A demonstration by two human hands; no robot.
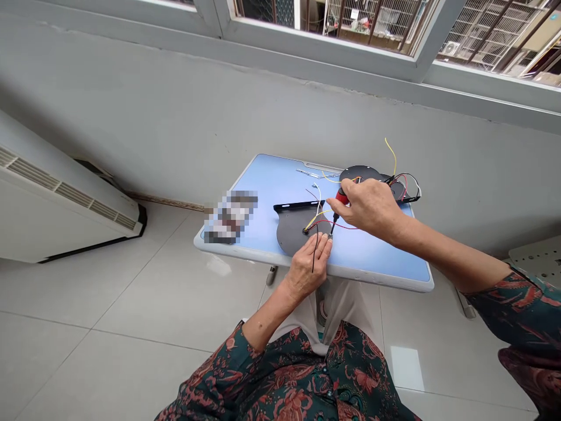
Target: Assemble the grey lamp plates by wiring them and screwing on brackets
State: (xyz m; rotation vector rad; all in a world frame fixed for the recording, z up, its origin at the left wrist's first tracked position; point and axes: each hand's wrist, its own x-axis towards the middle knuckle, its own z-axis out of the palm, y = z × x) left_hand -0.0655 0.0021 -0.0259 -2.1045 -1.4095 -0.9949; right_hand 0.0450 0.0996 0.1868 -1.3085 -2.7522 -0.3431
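**Observed on surface (266, 175): dark plate (289, 233) beneath screwdriver (341, 197)**

Found resting at the near edge, with coloured wires (305, 230) rising from a hole and a black bracket (300, 205) along the far side. Gripping the screwdriver's red handle in the right hand (372, 206), tip down at the plate's right edge. Bunching the fingertips of the left hand (309, 263) beside that tip; cannot tell whether pinching anything. Noted beyond the right hand: a second dark plate (360, 172), also wired. Noted nearby: thin metal pieces (310, 173); at left, a pixelated item (231, 217), unidentifiable.
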